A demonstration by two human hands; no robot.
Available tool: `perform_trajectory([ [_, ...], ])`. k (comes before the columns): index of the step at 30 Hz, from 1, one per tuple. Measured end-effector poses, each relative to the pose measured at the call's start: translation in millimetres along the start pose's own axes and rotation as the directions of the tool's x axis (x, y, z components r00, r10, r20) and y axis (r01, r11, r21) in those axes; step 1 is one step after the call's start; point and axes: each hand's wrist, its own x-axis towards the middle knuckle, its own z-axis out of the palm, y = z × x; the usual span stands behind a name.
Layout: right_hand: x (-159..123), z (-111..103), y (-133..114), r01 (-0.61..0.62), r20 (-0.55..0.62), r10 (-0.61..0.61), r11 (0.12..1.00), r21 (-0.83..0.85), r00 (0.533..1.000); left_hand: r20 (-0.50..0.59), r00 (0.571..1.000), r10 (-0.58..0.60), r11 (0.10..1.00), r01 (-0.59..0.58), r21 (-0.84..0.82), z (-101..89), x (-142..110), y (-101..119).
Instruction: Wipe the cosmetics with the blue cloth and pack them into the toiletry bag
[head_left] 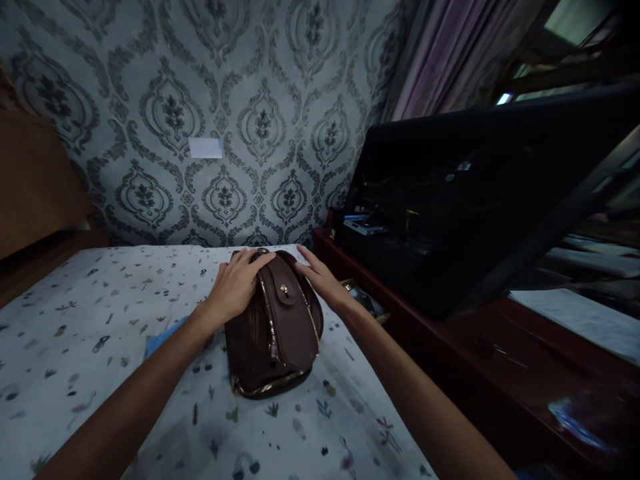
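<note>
A dark brown leather bag (pixel 280 333) with gold zips and a small front flap lies on the patterned bed sheet (pixel 90 333). My left hand (pixel 237 283) rests on the bag's top left, fingers stretched toward the far end. My right hand (pixel 323 280) lies flat along the bag's right upper side, fingers extended and slightly apart. Both hands touch the bag without closing round it.
A blue object (pixel 163 337) shows beside my left forearm on the sheet. A dark wooden cabinet (pixel 450 347) runs along the bed's right edge, carrying an open black case (pixel 450 220). Patterned wallpaper (pixel 225 120) is behind, a wooden headboard (pixel 35 187) at left.
</note>
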Motion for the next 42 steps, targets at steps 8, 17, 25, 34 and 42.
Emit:
perform_trajectory([
  [8,-0.4,26.7,-14.2,0.027,0.099,-0.039,0.993,0.118,0.994,-0.043,0.998,-0.039,0.999,0.039,-0.002,6.6,-0.2,3.8],
  [17,-31.2,34.4,-42.7,0.116,0.145,-0.077,0.952,-0.284,0.986,-0.090,0.992,-0.084,0.990,0.073,-0.120,14.2,0.3,4.4],
  [25,-35.8,44.2,-55.5,0.024,0.083,0.015,0.892,-0.451,0.996,-0.239,0.950,-0.204,0.844,0.046,-0.535,36.2,-3.8,-16.1],
  [34,-35.1,42.9,-64.1,0.021,0.218,0.094,0.881,-0.473,0.971,-0.236,0.916,-0.325,0.828,0.155,-0.539,46.7,4.9,-24.1],
  [42,-36.3,41.1,-62.6,0.018,0.210,0.087,0.891,-0.453,0.974,0.245,0.767,-0.594,0.540,0.605,-0.585,35.4,70.2,-75.5],
])
